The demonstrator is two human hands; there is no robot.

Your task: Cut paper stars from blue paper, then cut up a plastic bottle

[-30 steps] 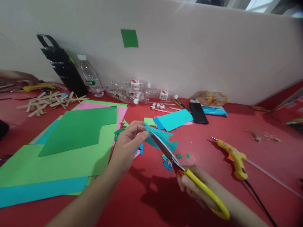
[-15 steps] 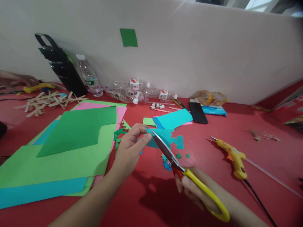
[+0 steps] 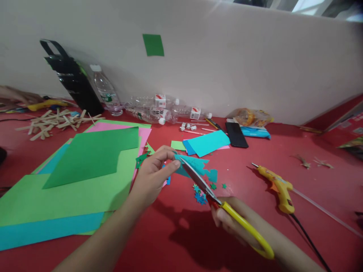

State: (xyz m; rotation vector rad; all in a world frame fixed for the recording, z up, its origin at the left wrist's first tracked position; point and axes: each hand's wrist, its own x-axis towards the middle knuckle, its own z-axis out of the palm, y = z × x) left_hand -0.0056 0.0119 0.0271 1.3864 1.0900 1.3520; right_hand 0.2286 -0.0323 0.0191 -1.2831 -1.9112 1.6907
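Observation:
Between the thumb and fingers of my left hand (image 3: 157,173) is the left end of a teal paper piece (image 3: 195,163), with star-shaped notches along its right side and faint drawn lines. My right hand (image 3: 231,217) grips scissors (image 3: 198,179) by their yellow and red handles. The blades lie across the paper, tips close to my left thumb. Below the paper, small cut stars (image 3: 200,197) in blue, green and pink sit in a cluster on the red table. Green paper scraps (image 3: 141,160) lie behind my left hand, partly hidden.
Large coloured sheets (image 3: 93,192) cover the left side. A yellow glue gun (image 3: 276,187) with its cord lies right. Behind are plastic bottles (image 3: 147,113), a phone (image 3: 236,135), wooden sticks (image 3: 53,122) and a black flask (image 3: 78,87). Another person's hand (image 3: 17,96) is at far left.
The teal paper has tilted, its right end dipping slightly. The scissors and both my hands have shifted only a little. At far left the other person's hand has moved slightly.

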